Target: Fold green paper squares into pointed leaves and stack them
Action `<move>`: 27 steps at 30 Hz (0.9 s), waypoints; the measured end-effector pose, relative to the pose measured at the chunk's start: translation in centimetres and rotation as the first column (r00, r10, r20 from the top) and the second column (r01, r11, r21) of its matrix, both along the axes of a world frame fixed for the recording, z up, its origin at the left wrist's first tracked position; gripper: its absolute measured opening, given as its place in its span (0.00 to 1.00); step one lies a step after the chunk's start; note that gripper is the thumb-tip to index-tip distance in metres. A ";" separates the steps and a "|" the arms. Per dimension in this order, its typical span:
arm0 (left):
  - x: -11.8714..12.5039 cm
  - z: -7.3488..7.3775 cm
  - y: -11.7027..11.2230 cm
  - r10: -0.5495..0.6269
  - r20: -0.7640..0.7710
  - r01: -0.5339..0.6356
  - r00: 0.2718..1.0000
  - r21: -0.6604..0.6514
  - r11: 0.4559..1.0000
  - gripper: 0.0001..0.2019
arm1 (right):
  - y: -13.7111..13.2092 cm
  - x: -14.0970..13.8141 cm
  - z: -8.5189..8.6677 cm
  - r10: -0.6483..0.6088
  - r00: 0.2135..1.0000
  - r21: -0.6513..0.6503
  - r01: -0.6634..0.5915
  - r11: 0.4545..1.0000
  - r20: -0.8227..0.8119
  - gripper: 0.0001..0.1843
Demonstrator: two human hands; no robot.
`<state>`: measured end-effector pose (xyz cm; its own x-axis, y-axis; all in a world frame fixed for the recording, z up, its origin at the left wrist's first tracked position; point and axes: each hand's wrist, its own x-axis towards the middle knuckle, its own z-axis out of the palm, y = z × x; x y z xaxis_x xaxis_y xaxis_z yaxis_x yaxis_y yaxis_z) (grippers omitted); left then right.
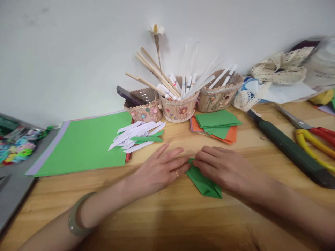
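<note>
A folded piece of green paper (202, 181) lies on the wooden table between my two hands, its lower point toward me. My right hand (220, 167) has its fingers curled over the paper's upper edge and pinches it there. From the left, my left hand (163, 167) reaches in with fingers stretched out, the fingertips touching the paper's upper left corner. A ring sits on one of its fingers and a bangle (75, 218) circles the wrist. The fingertips of the right hand are partly hidden.
Ahead lie white and green paper strips (138, 134), green sheets (86, 143), and small green and orange papers (217, 122). Decorated stick baskets (179, 108) stand against the wall. To the right are a dark green-handled tool (290, 146) and scissors (303, 139); lace ribbon (282, 68) lies behind.
</note>
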<state>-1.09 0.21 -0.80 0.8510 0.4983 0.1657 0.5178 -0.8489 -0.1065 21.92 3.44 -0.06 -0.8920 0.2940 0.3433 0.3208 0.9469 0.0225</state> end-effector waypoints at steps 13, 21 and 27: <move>0.1 0.0 -0.1 0.002 0.039 0.000 0.999 -0.045 0.999 0.17 | -0.1 0.5 -0.3 -0.137 0.989 -0.310 0.115 0.944 -0.052 0.18; 0.1 0.0 -0.1 0.010 0.035 -0.006 0.999 -0.107 0.994 0.18 | 0.4 1.0 0.5 -0.135 0.991 -0.325 0.130 0.937 0.008 0.18; 0.0 -0.1 -0.2 0.011 0.031 -0.007 0.999 -0.123 0.992 0.19 | 1.2 3.3 2.1 -0.171 0.976 -0.305 0.205 0.930 0.132 0.14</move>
<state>-1.05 0.01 -0.88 0.8417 0.5242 0.1296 0.5270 -0.8498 0.0146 25.21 4.69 2.05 -0.8350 0.5379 0.1160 0.5053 0.8330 -0.2251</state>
